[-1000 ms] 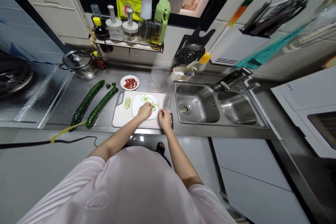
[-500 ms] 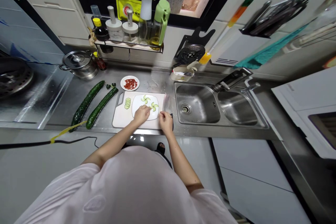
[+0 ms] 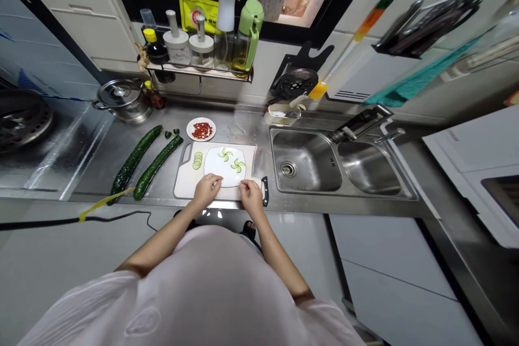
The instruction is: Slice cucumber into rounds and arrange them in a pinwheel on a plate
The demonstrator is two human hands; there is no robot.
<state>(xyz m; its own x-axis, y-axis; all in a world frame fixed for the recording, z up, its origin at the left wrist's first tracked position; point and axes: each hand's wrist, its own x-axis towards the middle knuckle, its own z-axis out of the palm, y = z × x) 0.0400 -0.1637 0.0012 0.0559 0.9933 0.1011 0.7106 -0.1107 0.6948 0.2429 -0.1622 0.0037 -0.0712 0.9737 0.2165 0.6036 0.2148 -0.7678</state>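
A white square plate lies on the cutting board, carrying two pinwheels of cucumber slices. At the plate's near left corner is my left hand, its fingers curled together with the tips over the rim. By the near right corner, my right hand has its fingers drawn in as well. Whether either hand pinches the rim or a small piece is too small to tell. Several round cucumber slices lie left of the plate. A black knife handle shows just right of my right hand.
Two long cucumbers lie left of the board. Behind it stands a small plate of chopped red pieces. A double sink is on the right, a lidded pot back left. A bottle rack hangs above the counter.
My left hand has drawn back from the middle of the plate to its near left corner. My right hand has shifted slightly nearer to me and left, uncovering more of the knife handle.
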